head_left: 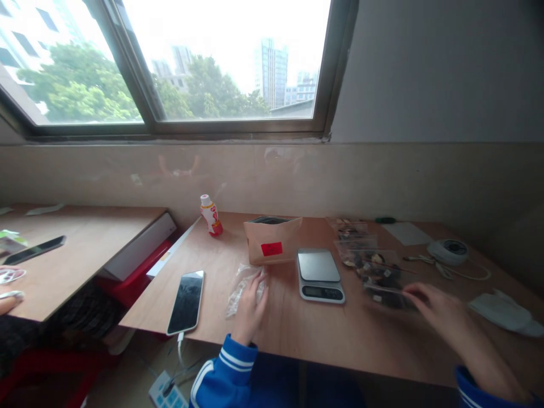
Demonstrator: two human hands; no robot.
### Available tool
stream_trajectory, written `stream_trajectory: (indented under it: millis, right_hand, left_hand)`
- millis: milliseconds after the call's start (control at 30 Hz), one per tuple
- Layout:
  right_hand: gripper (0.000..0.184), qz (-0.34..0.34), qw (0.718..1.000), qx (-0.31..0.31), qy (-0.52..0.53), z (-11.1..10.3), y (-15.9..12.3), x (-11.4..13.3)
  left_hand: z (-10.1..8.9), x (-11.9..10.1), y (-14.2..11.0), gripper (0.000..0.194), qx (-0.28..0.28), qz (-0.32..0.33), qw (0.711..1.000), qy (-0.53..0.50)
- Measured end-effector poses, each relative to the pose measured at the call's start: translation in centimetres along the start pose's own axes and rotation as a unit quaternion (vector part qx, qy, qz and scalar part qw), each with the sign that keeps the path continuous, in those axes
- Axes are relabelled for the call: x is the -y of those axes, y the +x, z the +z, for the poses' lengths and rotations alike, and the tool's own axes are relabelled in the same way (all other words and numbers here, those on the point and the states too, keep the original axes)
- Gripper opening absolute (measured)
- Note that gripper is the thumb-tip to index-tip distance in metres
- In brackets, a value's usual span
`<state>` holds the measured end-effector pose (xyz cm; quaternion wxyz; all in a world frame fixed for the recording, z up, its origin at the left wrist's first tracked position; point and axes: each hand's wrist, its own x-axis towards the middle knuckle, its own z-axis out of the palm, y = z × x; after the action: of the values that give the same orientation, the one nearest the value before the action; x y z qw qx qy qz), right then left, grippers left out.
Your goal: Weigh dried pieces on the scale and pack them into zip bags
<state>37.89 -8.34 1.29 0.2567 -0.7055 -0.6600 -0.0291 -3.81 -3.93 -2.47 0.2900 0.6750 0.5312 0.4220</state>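
My left hand (251,303) rests with its fingers apart on a crumpled clear plastic bag (236,294), with small pale contents I cannot make out. To the right, my right hand (437,309) pinches the edge of a clear zip bag (385,296) holding something dark and a small white label. Beyond it lie several more clear zip bags (355,241) with dark and brown pieces inside. Between my hands sits a kitchen scale (318,266), its steel plate bare. Behind the crumpled bag stands a brown paper pouch (260,232), open at the top, with a red label.
A phone (186,301) on a white cable lies at the left edge. A red-and-white bottle (211,215) stands at the back left. On the right are a round white device (448,250) with a cord and a white wrapper (505,311). Another person's hand (9,303) shows at the far left.
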Motion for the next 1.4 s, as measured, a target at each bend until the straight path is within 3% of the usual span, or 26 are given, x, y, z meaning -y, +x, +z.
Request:
stream_trajectory:
  millis: [67, 133, 200, 300, 433, 567, 700, 833, 1000, 1100, 1233, 1300, 1400]
  right_hand:
    - [0.038, 0.008, 0.998, -0.008, 0.058, -1.3, 0.0, 4.0]
    - [0.034, 0.018, 0.993, -0.021, 0.115, -1.7, 0.2, 8.5]
    - [0.029, 0.037, 0.983, -0.015, 0.181, -1.2, 0.4, 12.8]
    - [0.026, 0.034, 0.955, 0.038, 0.291, 0.3, 0.4, 18.0]
    - [0.020, -0.008, 0.924, 0.097, 0.369, 2.5, -0.3, 21.8]
    - [0.018, -0.023, 0.915, 0.096, 0.392, 4.6, -0.4, 22.7]
    - [0.025, 0.028, 0.885, 0.151, 0.440, 6.1, 0.4, 21.9]
    - [0.034, 0.050, 0.863, 0.165, 0.475, 6.1, 1.4, 20.9]
    - [0.034, -0.003, 0.863, 0.154, 0.482, 5.1, 2.6, 20.5]
    - [0.033, -0.008, 0.881, 0.155, 0.447, 4.8, 3.1, 20.9]
    - [0.030, -0.041, 0.937, 0.078, 0.337, 5.0, 3.6, 21.4]
    - [0.032, -0.023, 0.956, 0.019, 0.291, 5.0, 4.0, 21.3]
    - [0.038, 0.035, 0.949, -0.042, 0.309, 4.7, 5.0, 20.6]
  left_hand:
    - [0.4, -3.4, -0.9, 0.031, 0.064, -0.038, 0.991, -0.115]
    - [1.5, -6.5, -1.9, 0.035, 0.165, -0.078, 0.953, -0.244]
    - [3.0, -8.7, -2.6, 0.038, 0.222, -0.101, 0.910, -0.335]
    - [4.7, -9.9, -2.8, 0.036, 0.169, -0.103, 0.898, -0.393]
    - [4.8, -8.6, -2.0, 0.031, 0.069, -0.122, 0.912, -0.386]
    - [4.1, -6.6, -1.3, 0.033, 0.033, -0.111, 0.941, -0.318]
    - [3.9, -6.0, -0.8, 0.035, 0.053, -0.125, 0.943, -0.305]
    - [3.5, -6.9, -0.4, 0.035, 0.076, -0.092, 0.951, -0.285]
    - [2.7, -8.0, 0.0, 0.034, 0.069, -0.057, 0.965, -0.246]
    - [2.4, -7.9, 0.3, 0.032, 0.047, -0.052, 0.972, -0.225]
    - [2.3, -8.4, 0.2, 0.033, 0.033, -0.050, 0.981, -0.187]
    - [2.4, -9.1, -0.5, 0.036, 0.062, -0.038, 0.982, -0.172]
    - [2.7, -9.6, -1.6, 0.035, 0.128, -0.048, 0.970, -0.200]
